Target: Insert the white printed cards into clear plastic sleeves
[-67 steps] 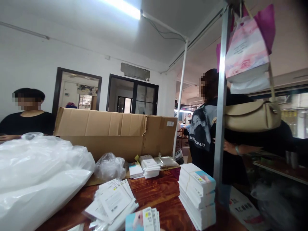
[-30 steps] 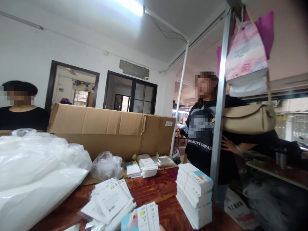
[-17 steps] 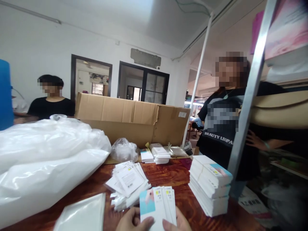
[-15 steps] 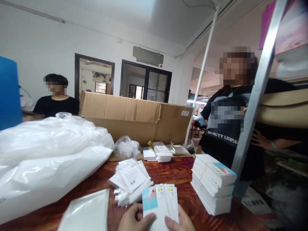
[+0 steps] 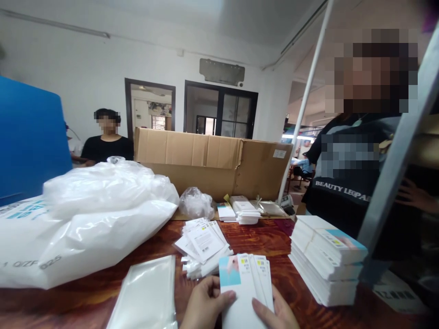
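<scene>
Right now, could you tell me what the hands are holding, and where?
Both hands, left and right, hold a fanned stack of white packets by its lower edges.

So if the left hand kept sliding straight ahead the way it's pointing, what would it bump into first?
Probably the loose pile of white packets. The left hand holds a fan of cards and points forward over the wooden table, with that pile just beyond it. Depth is hard to judge, so it could pass slightly to the pile's right.
</scene>
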Motion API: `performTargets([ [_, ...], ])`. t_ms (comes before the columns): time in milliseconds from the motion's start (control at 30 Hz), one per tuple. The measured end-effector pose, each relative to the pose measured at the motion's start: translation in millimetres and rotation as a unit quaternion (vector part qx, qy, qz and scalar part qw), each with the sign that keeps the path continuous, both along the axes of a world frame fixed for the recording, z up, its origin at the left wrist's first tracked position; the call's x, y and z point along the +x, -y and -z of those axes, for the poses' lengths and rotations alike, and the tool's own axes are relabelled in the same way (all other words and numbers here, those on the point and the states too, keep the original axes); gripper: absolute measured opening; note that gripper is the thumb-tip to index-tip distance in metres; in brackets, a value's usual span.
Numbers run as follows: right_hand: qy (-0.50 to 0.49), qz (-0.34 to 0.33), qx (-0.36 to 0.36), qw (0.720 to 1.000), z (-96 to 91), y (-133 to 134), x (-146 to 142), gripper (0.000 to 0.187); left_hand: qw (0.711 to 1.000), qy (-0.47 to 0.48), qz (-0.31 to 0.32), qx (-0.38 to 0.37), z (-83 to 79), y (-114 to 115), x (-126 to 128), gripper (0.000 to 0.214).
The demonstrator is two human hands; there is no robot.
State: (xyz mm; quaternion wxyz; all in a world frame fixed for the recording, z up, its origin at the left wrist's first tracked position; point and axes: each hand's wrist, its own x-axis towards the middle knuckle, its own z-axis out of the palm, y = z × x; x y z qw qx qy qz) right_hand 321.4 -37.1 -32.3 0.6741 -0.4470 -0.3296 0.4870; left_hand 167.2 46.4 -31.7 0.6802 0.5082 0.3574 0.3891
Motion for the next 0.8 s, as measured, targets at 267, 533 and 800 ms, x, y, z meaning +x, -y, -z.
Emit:
performTargets([
  [267,0.005,0.001,-0.027,1.0,9.5,3.6,6.5,0.063,0.999,-0.03,-0.015,-0.022,-8.0,6.7,0.1,0.05],
  [533,-0.049,-0.063,-0.088,0.993,6.1,9.7,13.5,0.092,0.977,-0.181,-0.02,0.109,9.5,6.6,-3.1,0.042],
  [800,-0.065,-0.022,-0.123,0.99,8.6,10.9,15.9,0.096,0.968,-0.215,-0.013,0.125,-7.7,18.1,-6.7,0.046],
])
